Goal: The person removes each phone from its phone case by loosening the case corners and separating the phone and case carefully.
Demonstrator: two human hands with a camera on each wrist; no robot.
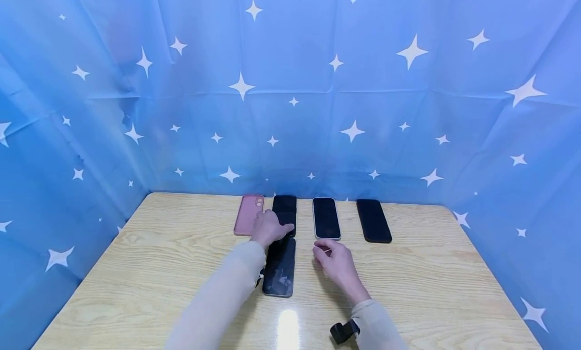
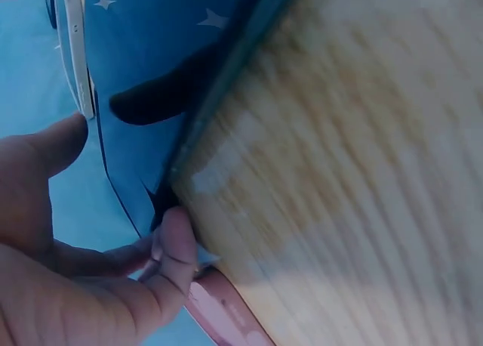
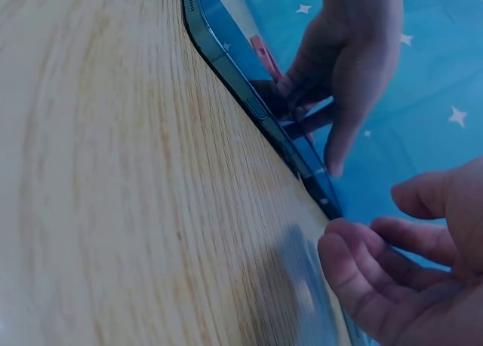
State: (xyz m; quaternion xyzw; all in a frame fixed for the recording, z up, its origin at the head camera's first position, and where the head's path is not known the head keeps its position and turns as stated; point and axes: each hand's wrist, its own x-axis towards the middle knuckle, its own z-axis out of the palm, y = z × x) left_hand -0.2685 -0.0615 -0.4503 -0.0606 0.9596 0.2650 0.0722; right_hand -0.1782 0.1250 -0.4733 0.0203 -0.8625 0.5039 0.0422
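In the head view my left hand (image 1: 269, 228) reaches over a black phone (image 1: 285, 209) lying in the back row. Its thumb is at the phone's right edge and its other fingers bend down along the left edge. A pink phone case (image 1: 248, 214) lies just left of those fingers, also visible in the left wrist view. Closer to me, a dark phone (image 1: 280, 269) with a glossy screen lies end to end with that black phone, beside my left wrist. My right hand (image 1: 337, 261) hovers near the white-edged phone (image 1: 326, 218), fingers loosely curled, holding nothing.
Another black phone (image 1: 374, 220) lies at the right end of the back row. All of them are on a light wood table (image 1: 431, 289). A blue star-patterned curtain (image 1: 299, 113) rises behind the table and along both sides.
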